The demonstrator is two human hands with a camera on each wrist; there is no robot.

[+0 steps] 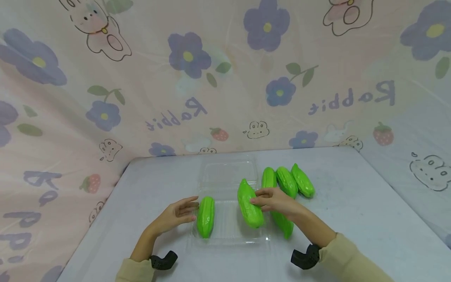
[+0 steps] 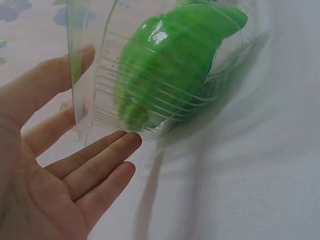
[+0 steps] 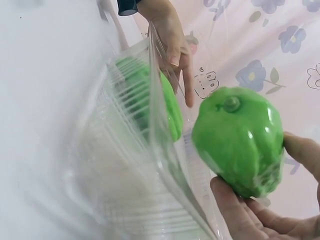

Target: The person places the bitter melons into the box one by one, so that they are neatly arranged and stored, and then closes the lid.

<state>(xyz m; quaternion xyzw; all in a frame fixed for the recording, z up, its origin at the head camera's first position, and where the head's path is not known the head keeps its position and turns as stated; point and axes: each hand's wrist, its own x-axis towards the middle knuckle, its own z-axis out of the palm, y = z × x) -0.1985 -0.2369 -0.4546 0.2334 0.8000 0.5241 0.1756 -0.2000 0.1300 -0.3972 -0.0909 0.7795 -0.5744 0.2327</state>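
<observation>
Green gourd [image 1: 249, 205] in the person's right hand [image 1: 276, 203] is held over the right part of the clear plastic tray [image 1: 229, 231], tilted with one end pointing away toward the tray's open lid [image 1: 229, 172]. From where I stand, the thumb and fingers curl round its side, and the right wrist view shows the same: fingertips under the gourd [image 3: 237, 140] and the thumb at its far side, the stem end facing the camera. Whether its lower end already touches the tray floor I can't quite tell; it looks very close to it. A second gourd [image 1: 206, 216] lies inside the tray along its left wall, lengthwise. The left hand [image 1: 176, 214] rests just outside that wall with its fingers straight and relaxed, holding nothing; in the left wrist view the fingertips [image 2: 125, 142] touch the ribbed plastic of the tray [image 2: 100, 90] with the second gourd [image 2: 165, 65] right behind it. The tray sits on a pale grey table [image 1: 352, 211], near the front edge between the two forearms. Behind the right hand, three more gourds [image 1: 287, 181] lie side by side on the table, and another gourd [image 1: 283, 224] lies under the right wrist, just beside the tray's right edge. A pink cloth with flowers and rabbits [image 1: 190, 78] hangs behind the table.
</observation>
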